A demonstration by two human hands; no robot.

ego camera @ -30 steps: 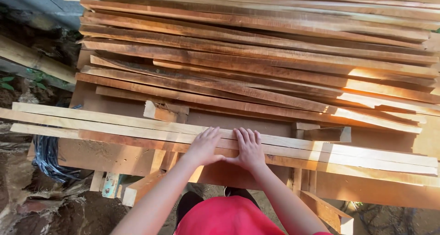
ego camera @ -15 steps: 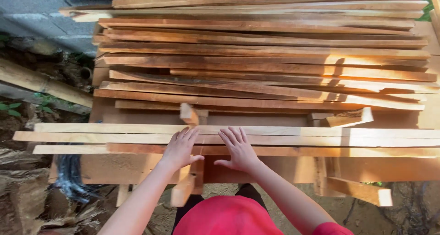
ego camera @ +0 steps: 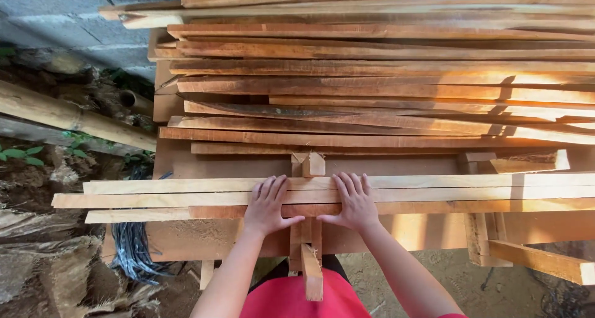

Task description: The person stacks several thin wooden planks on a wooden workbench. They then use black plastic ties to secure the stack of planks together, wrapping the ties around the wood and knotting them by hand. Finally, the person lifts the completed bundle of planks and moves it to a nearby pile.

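Behind you, a big stack of rough boards (ego camera: 384, 76) covers the workbench (ego camera: 204, 237), while three long slats (ego camera: 186, 199) lie side by side along its front edge. Your left hand (ego camera: 266, 206) and right hand (ego camera: 353, 201) rest flat and open on them, fingers spread, pressing them together.
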